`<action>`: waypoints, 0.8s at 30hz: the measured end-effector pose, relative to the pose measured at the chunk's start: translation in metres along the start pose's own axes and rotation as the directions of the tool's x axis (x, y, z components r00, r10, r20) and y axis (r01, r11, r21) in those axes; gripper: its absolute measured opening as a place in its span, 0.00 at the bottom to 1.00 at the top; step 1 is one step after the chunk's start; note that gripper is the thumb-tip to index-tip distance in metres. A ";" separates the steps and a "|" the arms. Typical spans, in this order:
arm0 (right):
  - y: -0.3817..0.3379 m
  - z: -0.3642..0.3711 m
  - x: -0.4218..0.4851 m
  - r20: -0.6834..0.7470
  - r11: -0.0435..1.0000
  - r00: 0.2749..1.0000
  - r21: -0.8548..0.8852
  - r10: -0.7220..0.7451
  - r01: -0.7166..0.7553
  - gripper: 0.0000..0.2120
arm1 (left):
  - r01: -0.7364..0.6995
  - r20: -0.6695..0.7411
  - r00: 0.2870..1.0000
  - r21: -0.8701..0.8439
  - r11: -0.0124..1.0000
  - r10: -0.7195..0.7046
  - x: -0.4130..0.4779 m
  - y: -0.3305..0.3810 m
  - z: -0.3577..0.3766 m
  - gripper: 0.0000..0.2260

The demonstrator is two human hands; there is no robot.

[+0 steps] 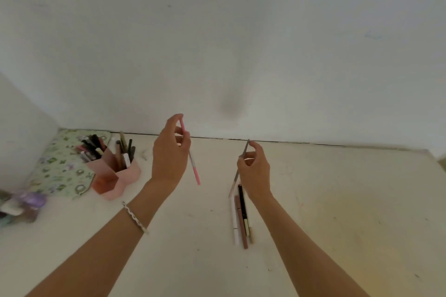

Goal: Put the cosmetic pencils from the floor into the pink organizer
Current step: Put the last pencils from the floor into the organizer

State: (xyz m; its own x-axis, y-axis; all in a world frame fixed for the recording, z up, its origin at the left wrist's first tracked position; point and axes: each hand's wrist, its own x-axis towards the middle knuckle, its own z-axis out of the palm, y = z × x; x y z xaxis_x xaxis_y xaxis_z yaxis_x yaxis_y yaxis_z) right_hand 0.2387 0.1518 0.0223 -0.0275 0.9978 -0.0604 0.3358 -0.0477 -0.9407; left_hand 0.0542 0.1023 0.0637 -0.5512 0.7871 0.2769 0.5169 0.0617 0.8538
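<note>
Above the floor (337, 200), left hand (169, 154) pinches a pink pencil (195, 169), right hand (255, 171) a grey pencil (236, 177).

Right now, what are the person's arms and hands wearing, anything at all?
Both forearms are bare, with no sleeves in view. The left hand has a silver chain bracelet around its wrist. The right hand and its wrist carry nothing. No gloves; I can make out no rings.

- My left hand (170, 152) grips a pink pencil (190, 152), raised off the floor (337, 200).
- My right hand (254, 169) pinches a grey pencil (237, 171), tilted.
- Four pencils (241, 217) lie side by side on the floor below my right hand.
- The pink organizer (115, 173), holding pencils, stands to the left.
</note>
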 end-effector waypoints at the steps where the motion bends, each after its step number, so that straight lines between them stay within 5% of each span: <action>1: -0.007 0.008 0.000 0.004 0.999 1.000 0.024 -0.029 0.029 0.23 | -0.028 -0.048 0.998 0.020 0.999 0.029 0.007 -0.003 -0.016 0.15; 6: -0.034 0.057 -0.012 -0.025 0.988 0.992 0.090 -0.122 0.124 0.25 | -0.063 -0.169 0.980 0.235 0.970 0.105 0.024 -0.033 -0.099 0.15; 13: -0.064 0.105 -0.037 0.007 0.959 0.979 0.205 -0.203 0.197 0.21 | -0.078 -0.090 0.987 0.446 0.892 0.132 0.028 -0.064 -0.127 0.12; 17: -0.084 0.123 -0.046 0.017 0.940 0.970 0.249 -0.243 0.231 0.21 | -0.227 0.113 0.971 0.712 0.664 0.211 0.031 -0.079 -0.129 0.07; 19: -0.094 0.134 -0.048 0.017 0.927 0.963 0.275 -0.271 0.256 0.19 | -0.235 0.087 0.958 0.785 0.574 0.273 0.036 -0.082 -0.136 0.07; 24: -0.111 0.170 -0.056 0.068 0.889 0.902 0.213 -0.427 0.405 0.15 | -0.144 -0.072 0.952 0.751 0.644 0.297 0.045 -0.075 -0.157 0.11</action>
State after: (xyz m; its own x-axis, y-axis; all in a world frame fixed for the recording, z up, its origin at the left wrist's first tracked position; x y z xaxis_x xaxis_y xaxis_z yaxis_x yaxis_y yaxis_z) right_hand 0.0427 0.0930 0.0735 -0.2322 0.9168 0.3249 0.0871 0.3522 -0.9319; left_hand -0.1119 0.0373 0.0815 -0.4185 0.7234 0.5491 0.9044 0.3875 0.1788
